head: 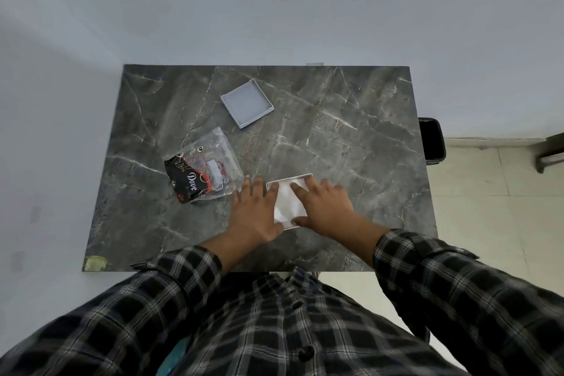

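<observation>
A shallow white box (288, 201) with white paper inside lies near the front middle of the dark marble table (351, 137). My left hand (254, 214) lies flat with straight fingers at the box's left side, its index finger touching the paper. My right hand (325, 207) rests on the box's right part, fingers straight and pressing on the paper. A white square lid (246, 103) lies upside down farther back. A clear plastic pouch (204, 168) with a black "Dove" label lies to the left of my hands.
The table stands against a white wall. A black bin (432, 140) sits on the floor past the table's right edge. A piece of yellowish tape (95, 263) marks the front left corner.
</observation>
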